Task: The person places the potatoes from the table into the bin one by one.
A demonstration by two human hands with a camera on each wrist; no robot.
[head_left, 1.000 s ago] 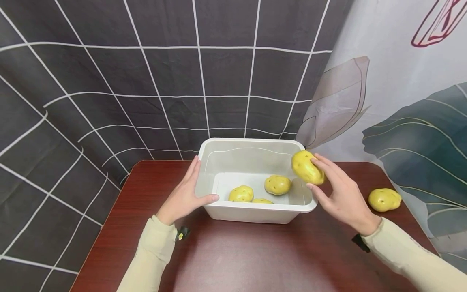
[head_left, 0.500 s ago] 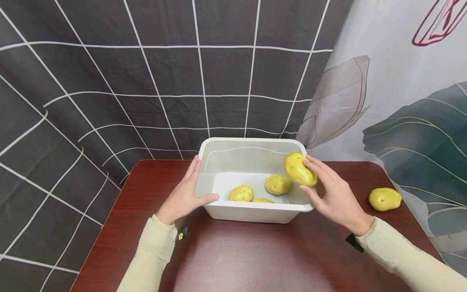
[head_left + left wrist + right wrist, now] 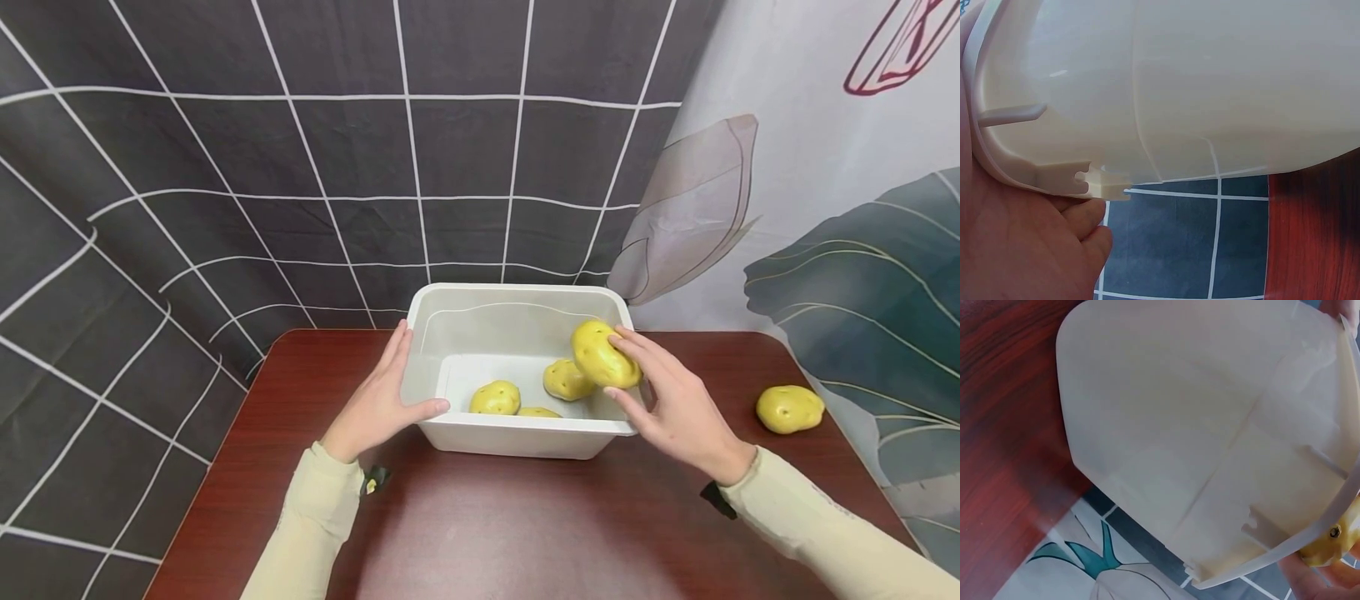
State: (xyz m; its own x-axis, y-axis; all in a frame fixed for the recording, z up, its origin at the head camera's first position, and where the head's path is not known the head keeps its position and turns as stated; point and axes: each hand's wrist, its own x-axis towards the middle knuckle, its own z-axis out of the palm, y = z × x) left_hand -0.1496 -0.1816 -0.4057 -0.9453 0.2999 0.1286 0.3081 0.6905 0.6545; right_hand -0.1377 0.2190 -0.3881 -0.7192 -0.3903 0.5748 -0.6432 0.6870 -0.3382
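A yellow potato [image 3: 602, 354] is in my right hand [image 3: 678, 408], held by the fingertips and thumb over the right end of a pale grey plastic bin [image 3: 525, 424]. The right wrist view shows part of that potato [image 3: 1332, 547] beyond the bin's rim. Three more potatoes lie inside: one near the right [image 3: 564, 381], another left of centre [image 3: 496, 397], and a third [image 3: 538, 412] mostly hidden by the front wall. My left hand [image 3: 371, 408] rests on the bin's left front corner, fingers straight along the side, thumb on the front rim.
One potato [image 3: 790, 409] lies on the reddish-brown table [image 3: 510, 525] to the right of the bin. Behind the table hangs a dark cloth [image 3: 465, 150] with a white grid. At the right is a pale curtain [image 3: 817, 183] with leaf prints.
My right hand has moved left with the potato, from the bin's right rim to over its inside. The left hand and the bin have stayed in place.
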